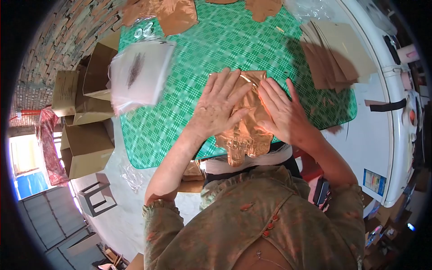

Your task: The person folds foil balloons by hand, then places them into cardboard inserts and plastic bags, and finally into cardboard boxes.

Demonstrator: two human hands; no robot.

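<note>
Both hands flat, fingers spread, nothing gripped: left hand (220, 105) & right hand (283, 112) pressing down on copper foil sheet (245, 135) at table's near edge, frame center. Green checked tablecloth (211, 49) beneath. Stack of clear plastic bags (139, 74) at 10 o'clock, brown card pile (335, 54) at 2 o'clock. More foil pieces (177, 15) at 12.

- Your left hand (220, 105) and right hand (284, 113) lie flat on the copper foil piece (245, 135), hiding its middle.
- The foil's lower end, at 6 o'clock, hangs past the table edge (148, 153).
- At 12 o'clock, more copper sheets (177, 15) are cut off by the frame.
- At 10 o'clock, the dark print on the clear bags (139, 76) is too blurred to read.
</note>
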